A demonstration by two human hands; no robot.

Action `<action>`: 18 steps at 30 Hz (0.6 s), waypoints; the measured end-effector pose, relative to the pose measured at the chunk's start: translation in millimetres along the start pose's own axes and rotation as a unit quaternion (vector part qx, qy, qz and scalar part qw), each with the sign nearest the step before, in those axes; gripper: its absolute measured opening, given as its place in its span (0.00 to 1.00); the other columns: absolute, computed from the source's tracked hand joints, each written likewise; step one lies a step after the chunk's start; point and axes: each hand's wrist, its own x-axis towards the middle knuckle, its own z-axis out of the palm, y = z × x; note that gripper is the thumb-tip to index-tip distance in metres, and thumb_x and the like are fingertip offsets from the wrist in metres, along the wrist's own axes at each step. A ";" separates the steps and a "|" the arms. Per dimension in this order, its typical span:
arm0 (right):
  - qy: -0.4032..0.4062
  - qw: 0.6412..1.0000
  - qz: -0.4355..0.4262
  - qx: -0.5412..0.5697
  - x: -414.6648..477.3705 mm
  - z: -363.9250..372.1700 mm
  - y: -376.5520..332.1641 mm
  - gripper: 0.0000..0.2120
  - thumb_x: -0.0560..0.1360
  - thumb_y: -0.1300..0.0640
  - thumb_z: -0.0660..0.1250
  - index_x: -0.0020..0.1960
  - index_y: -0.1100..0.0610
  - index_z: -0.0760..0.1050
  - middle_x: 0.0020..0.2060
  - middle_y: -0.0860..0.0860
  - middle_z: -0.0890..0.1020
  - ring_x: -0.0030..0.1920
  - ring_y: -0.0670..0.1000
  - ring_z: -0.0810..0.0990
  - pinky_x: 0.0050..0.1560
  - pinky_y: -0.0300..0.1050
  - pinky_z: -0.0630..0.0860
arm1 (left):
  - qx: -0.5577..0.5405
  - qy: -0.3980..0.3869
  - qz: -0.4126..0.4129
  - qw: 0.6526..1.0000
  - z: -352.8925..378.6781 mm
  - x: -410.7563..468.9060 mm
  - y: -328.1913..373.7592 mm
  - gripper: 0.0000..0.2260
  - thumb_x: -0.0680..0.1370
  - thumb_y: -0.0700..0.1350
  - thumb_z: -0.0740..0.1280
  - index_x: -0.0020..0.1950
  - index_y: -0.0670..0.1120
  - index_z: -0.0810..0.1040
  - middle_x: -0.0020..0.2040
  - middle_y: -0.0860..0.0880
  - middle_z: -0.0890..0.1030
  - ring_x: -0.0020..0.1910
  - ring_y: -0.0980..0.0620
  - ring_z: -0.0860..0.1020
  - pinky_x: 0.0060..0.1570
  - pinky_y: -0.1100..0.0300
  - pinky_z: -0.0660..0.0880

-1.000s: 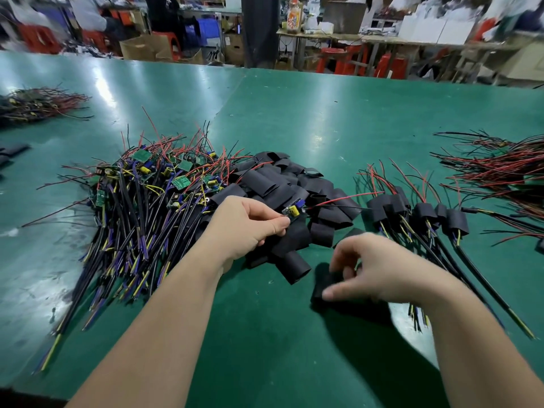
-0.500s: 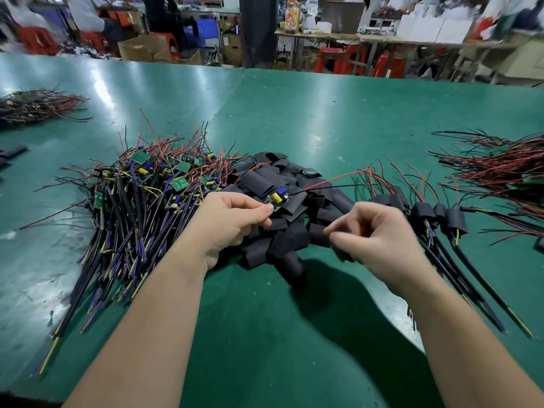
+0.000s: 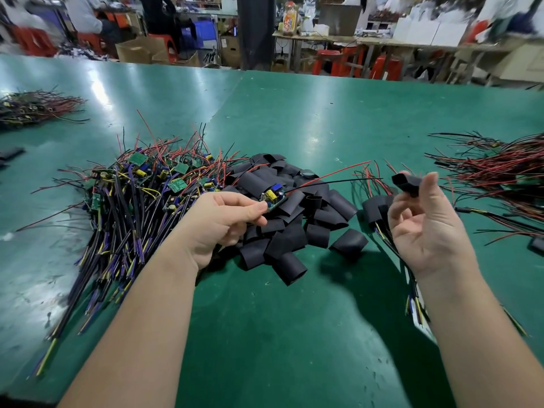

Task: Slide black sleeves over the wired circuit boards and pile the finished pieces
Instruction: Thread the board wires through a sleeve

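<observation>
So, left hand (image 3: 223, 219) pinches one wired board (image 3: 273, 198), its wires reaching toward the right hand (image 3: 424, 225), which pinches a black sleeve (image 3: 407, 184) by its fingertips. Loose sleeves (image 3: 294, 231) are heaped between both hands, with bare boards (image 3: 141, 195) left of the left hand. Green table (image 3: 294, 334), red stools (image 3: 329, 61) far behind.

Green table (image 3: 294, 119); red stools (image 3: 329, 61), benches behind.

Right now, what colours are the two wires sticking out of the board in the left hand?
One red wire, one black wire; the head view shows them.
</observation>
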 end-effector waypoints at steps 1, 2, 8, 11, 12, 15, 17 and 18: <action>0.009 1.000 -0.012 -0.013 0.1 -1.1 -0.9 0.17 0.63 0.51 0.69 0.49 0.55 0.73 0.39 0.47 0.83 0.33 0.44 0.80 0.32 0.32 0.74 | 0.001 -0.001 0.002 1.000 0.0 0.0 0.1 0.06 0.63 0.46 0.72 0.31 0.44 0.82 0.31 0.45 0.82 0.17 0.59 0.61 0.19 0.72 0.55; 0.013 0.999 -0.026 -0.028 0.3 -2.1 -1.0 0.14 0.64 0.51 0.70 0.47 0.54 0.73 0.38 0.47 0.84 0.34 0.46 0.82 0.32 0.34 0.75 | 0.003 -0.002 0.003 1.000 0.0 -0.1 0.2 0.06 0.64 0.45 0.72 0.31 0.44 0.82 0.31 0.45 0.82 0.18 0.59 0.61 0.19 0.72 0.55; 0.006 0.989 -0.107 -0.101 -0.5 -4.1 7.6 0.11 0.66 0.58 0.72 0.45 0.54 0.72 0.48 0.58 0.79 0.46 0.55 0.80 0.41 0.40 0.79 | 0.016 -0.013 0.003 1.000 3.2 -1.7 0.5 0.05 0.64 0.45 0.73 0.31 0.44 0.83 0.33 0.45 0.82 0.18 0.59 0.61 0.19 0.72 0.55; -0.010 0.984 -0.135 -0.119 -1.0 -4.6 11.6 0.13 0.65 0.59 0.74 0.45 0.55 0.73 0.43 0.54 0.83 0.43 0.54 0.81 0.40 0.41 0.79 | 0.023 -0.020 0.007 1.000 3.7 -2.1 0.2 0.05 0.64 0.45 0.73 0.31 0.44 0.83 0.33 0.45 0.83 0.19 0.59 0.62 0.20 0.71 0.55; -0.010 0.981 -0.145 -0.128 -1.2 -4.8 12.4 0.13 0.64 0.59 0.74 0.45 0.55 0.73 0.41 0.52 0.84 0.42 0.53 0.82 0.41 0.41 0.79 | 0.025 -0.024 0.010 0.999 3.8 -2.4 0.4 0.06 0.64 0.46 0.73 0.31 0.44 0.83 0.33 0.45 0.83 0.19 0.58 0.62 0.20 0.71 0.56; -0.001 0.974 -0.172 -0.147 -0.7 -5.5 14.0 0.15 0.62 0.58 0.75 0.45 0.56 0.73 0.37 0.48 0.85 0.43 0.52 0.82 0.42 0.41 0.78 | 0.037 -0.046 0.018 0.998 4.7 -3.5 1.0 0.06 0.63 0.47 0.73 0.31 0.45 0.83 0.33 0.45 0.82 0.19 0.58 0.63 0.20 0.71 0.56; 0.007 0.973 -0.178 -0.145 -0.4 -5.5 13.6 0.16 0.62 0.57 0.75 0.46 0.55 0.73 0.38 0.48 0.84 0.44 0.53 0.81 0.42 0.41 0.78 | 0.043 -0.066 0.020 0.997 5.3 -4.2 1.2 0.05 0.64 0.46 0.72 0.31 0.45 0.83 0.32 0.46 0.82 0.19 0.59 0.63 0.20 0.71 0.55; 0.007 0.973 -0.179 -0.142 -0.1 -5.5 13.2 0.16 0.62 0.57 0.75 0.46 0.55 0.73 0.38 0.48 0.84 0.45 0.54 0.80 0.42 0.41 0.78 | 0.045 -0.074 0.021 0.996 5.1 -4.6 1.1 0.05 0.64 0.46 0.72 0.31 0.45 0.83 0.32 0.46 0.82 0.19 0.59 0.62 0.20 0.71 0.55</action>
